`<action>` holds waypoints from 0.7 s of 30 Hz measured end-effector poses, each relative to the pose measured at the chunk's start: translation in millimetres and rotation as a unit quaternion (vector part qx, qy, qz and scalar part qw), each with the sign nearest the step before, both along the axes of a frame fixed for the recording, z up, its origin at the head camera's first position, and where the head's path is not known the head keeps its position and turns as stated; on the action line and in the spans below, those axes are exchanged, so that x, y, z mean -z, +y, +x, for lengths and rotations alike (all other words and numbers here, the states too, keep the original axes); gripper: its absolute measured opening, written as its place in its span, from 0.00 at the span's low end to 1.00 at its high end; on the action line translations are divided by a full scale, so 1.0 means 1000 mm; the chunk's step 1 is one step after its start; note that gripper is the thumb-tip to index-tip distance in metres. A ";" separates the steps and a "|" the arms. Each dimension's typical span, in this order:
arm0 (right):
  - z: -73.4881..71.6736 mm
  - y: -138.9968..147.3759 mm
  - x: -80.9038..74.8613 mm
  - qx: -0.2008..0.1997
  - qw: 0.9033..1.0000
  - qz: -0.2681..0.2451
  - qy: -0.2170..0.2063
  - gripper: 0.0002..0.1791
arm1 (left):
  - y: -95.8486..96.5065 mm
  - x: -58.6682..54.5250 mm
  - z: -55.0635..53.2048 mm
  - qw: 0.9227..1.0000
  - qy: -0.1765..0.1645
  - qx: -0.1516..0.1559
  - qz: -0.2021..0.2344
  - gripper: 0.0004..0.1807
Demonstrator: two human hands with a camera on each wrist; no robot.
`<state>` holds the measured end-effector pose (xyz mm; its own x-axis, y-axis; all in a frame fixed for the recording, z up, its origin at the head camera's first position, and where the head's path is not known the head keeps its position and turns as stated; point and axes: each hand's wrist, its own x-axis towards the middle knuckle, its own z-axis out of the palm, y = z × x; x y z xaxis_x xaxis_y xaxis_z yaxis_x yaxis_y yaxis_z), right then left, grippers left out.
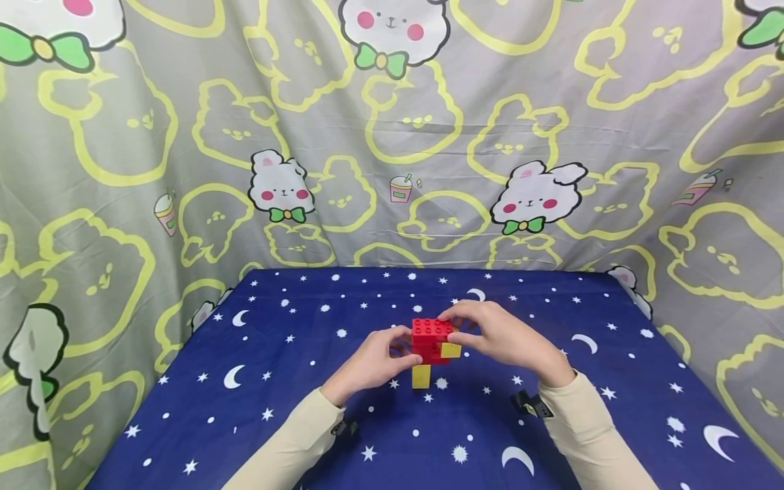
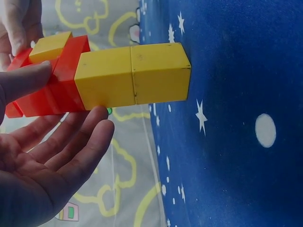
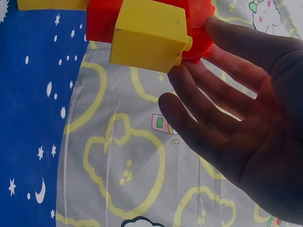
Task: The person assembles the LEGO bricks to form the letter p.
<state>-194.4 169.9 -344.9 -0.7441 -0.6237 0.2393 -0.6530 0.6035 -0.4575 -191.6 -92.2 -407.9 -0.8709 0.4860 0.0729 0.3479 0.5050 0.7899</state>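
A structure of red toy bricks point(image 1: 429, 327) stands in the middle of the table, its studs facing up. Two yellow bricks point(image 2: 132, 73) stacked under its left part form a column that reaches the cloth. Another yellow brick point(image 3: 147, 35) juts out on the right side, lower than the topmost red brick. My left hand point(image 1: 375, 357) holds the red part from the left, thumb at the front and fingers behind. From the right, my right hand point(image 1: 505, 335) pinches the upper red brick between thumb and fingers. Its fingertips are partly hidden behind the bricks.
A dark blue cloth point(image 1: 294, 354) with white stars and moons covers the table. Behind it and along both sides hangs a grey curtain point(image 1: 343, 122) with yellow bear outlines and white rabbits.
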 end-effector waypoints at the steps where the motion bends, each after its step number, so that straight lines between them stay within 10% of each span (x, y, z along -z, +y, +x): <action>1: 0.000 0.000 0.000 0.001 1.000 0.001 0.002 0.19 | 0.000 0.000 0.000 1.000 -0.001 0.000 0.001 0.21; 12: 0.003 -0.002 0.002 0.007 1.000 0.004 -0.003 0.17 | 0.001 0.000 0.002 0.999 0.013 0.010 0.043 0.27; 21: 0.000 -0.001 0.011 -0.002 0.991 -0.043 -0.126 0.17 | 0.008 -0.006 0.007 0.988 0.035 -0.033 0.149 0.25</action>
<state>-194.9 169.1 -356.3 -0.7844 -0.6123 0.0991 -0.5140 0.5522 -0.6564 -184.3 -84.5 -402.1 -0.8876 0.3762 0.2657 0.3812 0.2765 0.8822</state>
